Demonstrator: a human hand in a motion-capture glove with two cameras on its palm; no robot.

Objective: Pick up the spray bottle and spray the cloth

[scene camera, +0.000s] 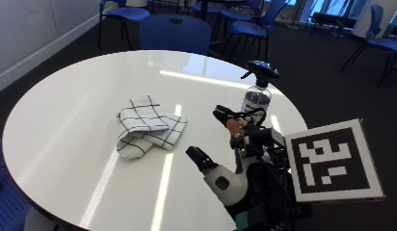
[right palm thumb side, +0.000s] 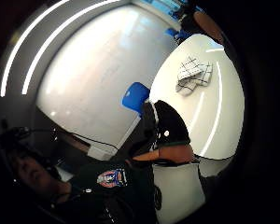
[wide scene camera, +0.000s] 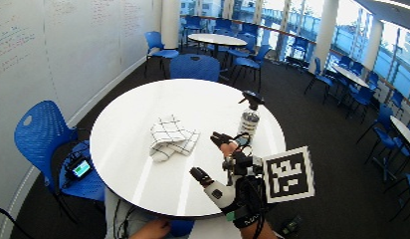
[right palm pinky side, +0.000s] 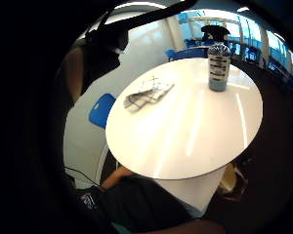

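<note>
A clear spray bottle [scene camera: 257,95] with a black trigger head stands upright near the right edge of the round white table [scene camera: 70,101]. Left of it, about mid-table, lies a crumpled white cloth [scene camera: 149,127] with a black check. My gloved right hand [scene camera: 231,126] hovers above the table's near right edge, just short of the bottle, fingers spread and holding nothing. The little finger side palm view shows the bottle [right palm pinky side: 219,68] and the cloth [right palm pinky side: 149,92] well apart on the table. In the thumb side palm view, a black-tipped finger [right palm thumb side: 168,126] stands before the cloth [right palm thumb side: 193,74].
A blue chair [scene camera: 175,33] stands behind the table, and another [wide scene camera: 39,134] is at its left beside the whiteboard wall. More blue chairs and tables [wide scene camera: 221,39] fill the room beyond. The person's bare hand [wide scene camera: 152,230] is low at the table's near edge.
</note>
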